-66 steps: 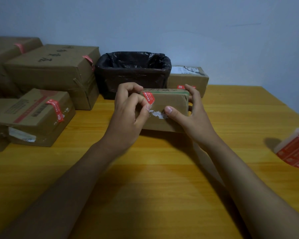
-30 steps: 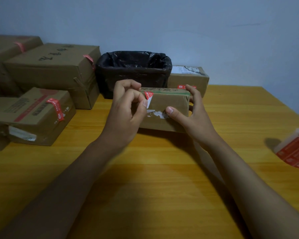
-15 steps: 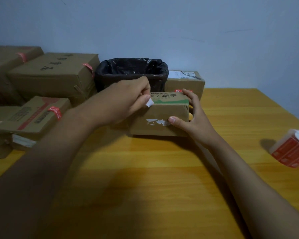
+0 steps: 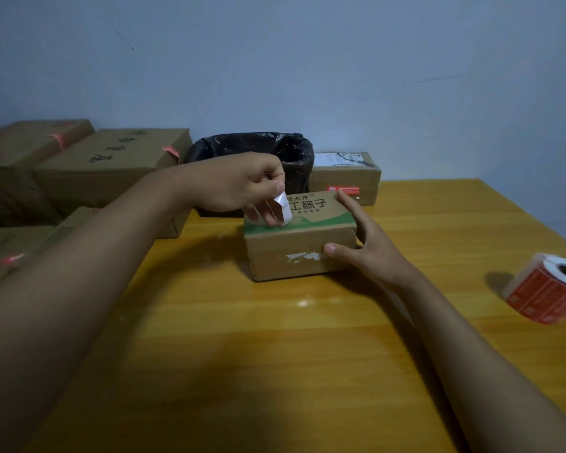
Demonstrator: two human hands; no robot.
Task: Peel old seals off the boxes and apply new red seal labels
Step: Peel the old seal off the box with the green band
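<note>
The small box (image 4: 299,243) stands on the wooden table (image 4: 275,354), and everything else is best placed from it. The left hand (image 4: 242,184) hangs just above the box's top left corner, its thumb and fingers pinched on the old seal (image 4: 280,209), which shows its white backing and curls down toward the lid; whether its lower end is free of the cardboard cannot be told. The right hand (image 4: 363,243) braces the box's right end, thumb pressed on the front face and fingers laid along the top edge, likely so the light carton does not lift or slide while the sticker is pulled. On the front face, beside that thumb, a ragged white residue patch (image 4: 303,256) marks where adhesive tore paper. Directly behind the box sits a bin lined with a black bag (image 4: 294,155), close enough for the peeled strip to be dropped in with a short reach. Well to the box's right lies the roll of red seal labels (image 4: 549,292), within the right hand's reach for the next step. Behind and to the right stands another carton (image 4: 343,178); to the left, stacked boxes (image 4: 111,161) bear red seals.
</note>
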